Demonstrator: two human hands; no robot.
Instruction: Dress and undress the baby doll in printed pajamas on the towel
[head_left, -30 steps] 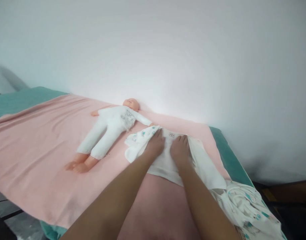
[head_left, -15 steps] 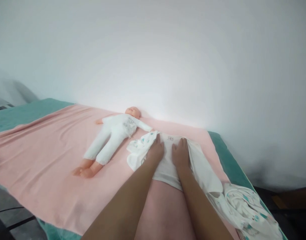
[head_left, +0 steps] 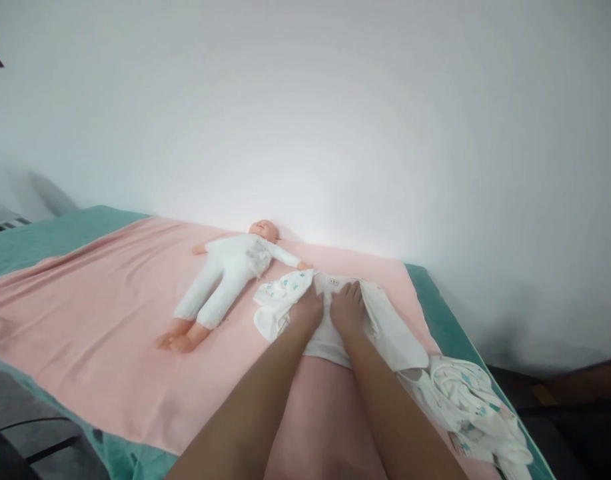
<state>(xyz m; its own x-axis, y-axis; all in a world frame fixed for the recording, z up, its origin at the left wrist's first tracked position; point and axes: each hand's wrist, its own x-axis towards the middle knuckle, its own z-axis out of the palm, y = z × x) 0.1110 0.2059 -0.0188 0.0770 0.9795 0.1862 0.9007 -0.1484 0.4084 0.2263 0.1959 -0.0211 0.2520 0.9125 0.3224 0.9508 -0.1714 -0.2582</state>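
A white baby top (head_left: 328, 347) with a printed patch at its neck lies spread out in front of me, its patterned side folded outward at the left. My left hand (head_left: 308, 310) rests on the inner left part of the top, fingers stretched forward against the cloth. On the right half lies my right hand (head_left: 348, 307), fingers extended and slightly apart, palm down. Under the palms the fabric is hidden. To the left, a baby doll (head_left: 230, 261) in a white suit lies on its back, one hand close to the top's upper left corner.
A pink cloth (head_left: 115, 347) covers much of the green-covered table (head_left: 450, 313). At the right edge sits a crumpled white patterned garment (head_left: 478, 400). A pale wall (head_left: 305, 120) rises behind the table. Dark objects stand on the floor at both sides.
My hands have come slightly closer together on the baby top. The whole view has shifted a little; the doll lies as before.
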